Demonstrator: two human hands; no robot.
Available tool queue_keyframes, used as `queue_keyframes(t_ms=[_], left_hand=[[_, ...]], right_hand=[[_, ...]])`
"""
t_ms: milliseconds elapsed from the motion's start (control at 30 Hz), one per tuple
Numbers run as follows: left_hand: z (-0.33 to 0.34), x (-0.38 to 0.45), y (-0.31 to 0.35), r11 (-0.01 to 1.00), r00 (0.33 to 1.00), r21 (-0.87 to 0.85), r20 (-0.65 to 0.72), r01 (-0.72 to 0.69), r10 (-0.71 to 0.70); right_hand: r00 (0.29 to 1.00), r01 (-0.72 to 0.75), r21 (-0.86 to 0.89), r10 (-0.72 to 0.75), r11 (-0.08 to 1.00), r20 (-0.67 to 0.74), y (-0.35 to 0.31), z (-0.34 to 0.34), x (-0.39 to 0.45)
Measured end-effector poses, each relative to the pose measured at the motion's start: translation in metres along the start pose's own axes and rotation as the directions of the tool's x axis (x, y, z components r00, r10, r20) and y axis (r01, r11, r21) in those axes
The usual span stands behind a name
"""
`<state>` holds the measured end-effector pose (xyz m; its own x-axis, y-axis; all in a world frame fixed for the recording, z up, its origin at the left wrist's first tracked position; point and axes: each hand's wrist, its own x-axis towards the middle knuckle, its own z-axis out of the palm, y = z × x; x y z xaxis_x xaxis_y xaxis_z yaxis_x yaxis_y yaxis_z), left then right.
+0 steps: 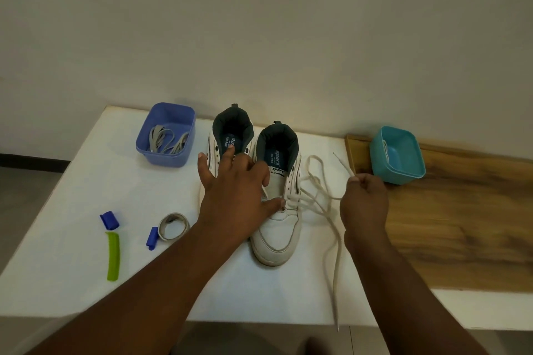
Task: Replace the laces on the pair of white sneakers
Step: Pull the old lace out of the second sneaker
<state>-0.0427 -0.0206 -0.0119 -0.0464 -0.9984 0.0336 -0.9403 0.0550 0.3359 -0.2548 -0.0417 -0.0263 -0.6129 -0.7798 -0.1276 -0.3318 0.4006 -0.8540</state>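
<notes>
Your hands work the lace on the right-hand white sneaker.

The right sneaker (277, 222) stands mid-bench (86, 187) beside the left sneaker (230, 138). Your right hand (364, 204) pinches the white lace (336, 253) near its tip; your left hand (236, 190) lies spread, fingers straight, across both shoes. Grey laces (165, 141) fill the blue tub (165, 135).

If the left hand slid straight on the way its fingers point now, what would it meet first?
Probably the collar of the left-side sneaker: the left hand lies spread across both shoes, fingers aimed at that opening. Beyond it only the wall; depth is uncertain.
</notes>
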Motion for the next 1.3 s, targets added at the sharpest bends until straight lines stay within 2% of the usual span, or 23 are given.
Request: queue_keyframes(t_ms=[67,100,167,200,233,300,367,433,633,800,933,1000,1133,1233,1300], left_hand=[[0.000,0.000,0.001,1.000,1.000,0.022,-0.028,0.014,-0.013],[0.000,0.000,0.002,0.999,0.999,0.027,-0.042,0.018,-0.017],[0.003,-0.001,0.004,0.999,0.999,0.047,-0.052,0.001,0.002],[0.005,-0.002,0.006,0.998,0.999,0.061,-0.041,-0.015,0.017],[0.006,-0.002,0.008,0.997,0.999,0.078,-0.023,-0.026,0.028],[0.009,-0.003,0.011,0.994,1.000,0.105,0.008,-0.029,0.029],[0.010,-0.003,0.011,0.994,1.000,0.103,0.003,-0.021,0.021],[0.011,-0.003,0.010,0.996,1.000,0.089,-0.011,-0.019,0.020],[0.012,-0.002,0.015,0.997,0.998,-0.061,-0.045,0.045,-0.048],[0.014,-0.005,0.016,0.994,0.995,0.081,-0.075,0.072,-0.066],[0.017,-0.006,0.018,0.997,0.990,0.070,-0.132,-0.029,0.038],[0.016,-0.006,0.019,0.995,0.992,0.069,-0.096,-0.077,0.084],[0.017,-0.005,0.017,0.991,0.998,0.124,-0.017,-0.055,0.058],[0.017,-0.004,0.018,0.995,0.991,0.084,-0.111,-0.059,0.068],[0.016,-0.004,0.018,1.000,0.976,-0.019,-0.220,-0.004,0.000]], right_hand=[[0.993,0.114,-0.066,-0.114,0.991,0.012,-0.002,-0.003,-0.005],[0.970,0.242,-0.120,-0.240,0.963,0.031,-0.004,-0.003,-0.009],[0.846,0.534,-0.228,-0.514,0.815,0.143,-0.008,-0.002,-0.018],[0.780,0.626,-0.256,-0.581,0.737,0.232,-0.012,0.000,-0.025],[0.729,0.683,-0.277,-0.604,0.676,0.322,-0.013,0.004,-0.031],[0.672,0.738,-0.334,-0.595,0.586,0.442,-0.009,0.012,-0.041],[0.643,0.764,-0.370,-0.572,0.529,0.509,-0.003,0.017,-0.045],[0.632,0.772,-0.371,-0.561,0.516,0.535,0.000,0.017,-0.043],[0.650,0.759,-0.357,-0.606,0.544,0.459,-0.004,0.017,-0.041],[0.660,0.752,-0.387,-0.601,0.534,0.452,-0.005,0.017,-0.042],[0.690,0.722,-0.371,-0.568,0.584,0.449,-0.007,0.016,-0.043],[0.703,0.704,-0.338,-0.548,0.624,0.453,-0.008,0.015,-0.045],[0.701,0.707,-0.331,-0.556,0.624,0.447,-0.007,0.016,-0.047],[0.704,0.708,-0.364,-0.565,0.605,0.430,-0.009,0.015,-0.046],[0.708,0.705,-0.388,-0.567,0.593,0.420,-0.010,0.015,-0.045]])
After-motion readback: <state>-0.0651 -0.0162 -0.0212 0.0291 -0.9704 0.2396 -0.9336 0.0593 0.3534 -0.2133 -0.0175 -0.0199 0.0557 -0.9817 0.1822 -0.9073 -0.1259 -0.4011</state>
